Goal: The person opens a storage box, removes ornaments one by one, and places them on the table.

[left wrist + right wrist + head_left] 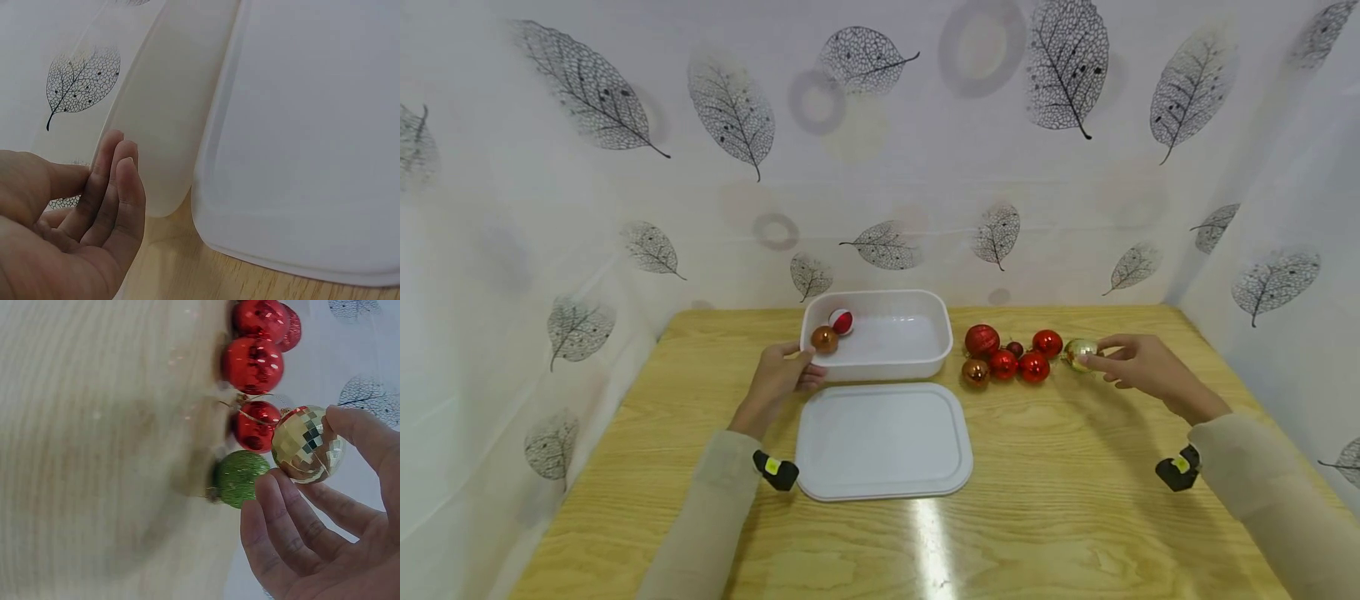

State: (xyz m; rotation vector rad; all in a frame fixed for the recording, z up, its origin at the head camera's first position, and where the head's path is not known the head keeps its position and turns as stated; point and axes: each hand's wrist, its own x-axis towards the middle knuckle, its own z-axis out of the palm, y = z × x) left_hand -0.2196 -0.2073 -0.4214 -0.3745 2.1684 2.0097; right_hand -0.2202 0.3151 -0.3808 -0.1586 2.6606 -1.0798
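My left hand (778,375) grips the front left corner of a white plastic container (880,372), its thumb at the rim and its fingers against the outer wall. Inside the container, on the left, lie a copper bauble (824,340) and a red and white bauble (842,322). My right hand (1138,367) pinches a shiny gold faceted bauble (306,447) between thumb and fingers, at the right end of a group of baubles. Below it in the right wrist view is a green glittery bauble (242,478), which the head view hides.
Several red baubles (1033,367) and one copper bauble (975,372) lie on the wooden table (1060,517) right of the container. A flat white lid (883,442) lies in front of the container. Behind the table hangs a leaf-patterned cloth (910,183).
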